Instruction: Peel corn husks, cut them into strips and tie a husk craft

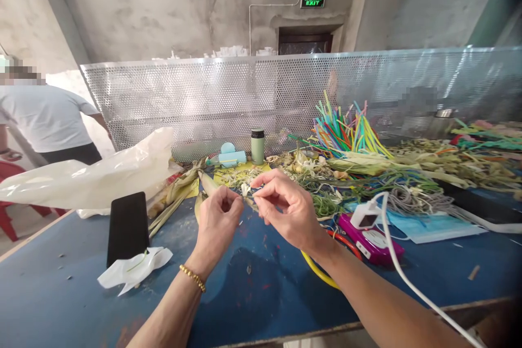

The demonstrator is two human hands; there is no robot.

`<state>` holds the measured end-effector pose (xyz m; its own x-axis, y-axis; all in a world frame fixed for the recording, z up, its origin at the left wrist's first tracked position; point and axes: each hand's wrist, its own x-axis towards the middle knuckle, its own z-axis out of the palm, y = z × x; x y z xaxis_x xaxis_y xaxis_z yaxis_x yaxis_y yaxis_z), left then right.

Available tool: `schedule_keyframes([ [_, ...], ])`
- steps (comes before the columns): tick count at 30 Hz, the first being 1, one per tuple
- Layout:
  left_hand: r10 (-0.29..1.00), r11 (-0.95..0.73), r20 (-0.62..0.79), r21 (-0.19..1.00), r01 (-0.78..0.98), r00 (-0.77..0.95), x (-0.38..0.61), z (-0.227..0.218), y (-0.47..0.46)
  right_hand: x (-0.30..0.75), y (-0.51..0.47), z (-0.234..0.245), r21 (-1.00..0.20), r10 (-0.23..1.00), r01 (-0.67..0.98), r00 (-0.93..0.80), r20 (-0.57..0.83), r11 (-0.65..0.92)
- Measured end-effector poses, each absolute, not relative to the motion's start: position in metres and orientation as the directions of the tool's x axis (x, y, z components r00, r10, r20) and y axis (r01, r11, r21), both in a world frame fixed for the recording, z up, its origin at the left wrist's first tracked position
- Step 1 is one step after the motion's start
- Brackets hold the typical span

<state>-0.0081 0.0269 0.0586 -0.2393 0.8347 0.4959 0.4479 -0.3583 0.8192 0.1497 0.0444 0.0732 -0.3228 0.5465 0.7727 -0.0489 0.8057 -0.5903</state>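
Note:
My left hand, with a gold bead bracelet on its wrist, is closed in a pinch above the blue table. Facing it, my right hand has its thumb and fingertips drawn together. A small white petal-like piece shows between the two hands, by the fingertips; whether either hand grips it is unclear. Whatever the fingers pinch is too small to make out. Behind my left hand lies a pale dried husk. Scraps of plant fibre are strewn beyond both hands.
A black phone and white scrap lie left, near plastic sheeting. A green bottle stands at the back. Colourful pipe cleaners, a purple box and a white cable are right. A person bends at far left.

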Motion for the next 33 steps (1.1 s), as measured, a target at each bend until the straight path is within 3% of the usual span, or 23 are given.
schedule_keyframes([
  [3, 0.849, -0.371, 0.490, 0.820, 0.436, -0.198, -0.009, 0.057, 0.027, 0.149, 0.041, 0.071, -0.651, 0.554, -0.134, -0.417, 0.721, 0.747],
  [7, 0.884, -0.395, 0.457, 0.843, 0.364, -0.098, -0.012, 0.060, 0.025, 0.149, 0.049, 0.073, -0.786, 0.684, -0.305, -0.386, 0.619, 0.538],
  [13, 0.771, -0.596, 0.631, 0.762, 0.254, -0.087, -0.013, 0.066, 0.022, 0.149, 0.063, 0.075, -0.843, 0.806, -0.484, -0.388, 0.446, 0.234],
  [16, 0.783, -0.617, 0.621, 0.783, 0.074, -0.045, -0.013, 0.065, 0.022, 0.150, 0.066, 0.073, -0.860, 0.823, -0.483, -0.415, 0.389, 0.164],
  [21, 0.870, -0.475, 0.490, 0.861, -0.180, 0.049, -0.013, 0.061, 0.023, 0.151, 0.063, 0.073, -0.891, 0.801, -0.443, -0.495, 0.336, 0.101],
  [25, 0.894, -0.432, 0.446, 0.885, -0.175, 0.043, -0.014, 0.060, 0.024, 0.151, 0.062, 0.074, -0.890, 0.793, -0.446, -0.508, 0.336, 0.091],
  [33, 0.885, -0.462, 0.465, 0.873, -0.159, -0.022, -0.013, 0.059, 0.025, 0.150, 0.061, 0.075, -0.871, 0.798, -0.442, -0.434, 0.418, 0.215],
])
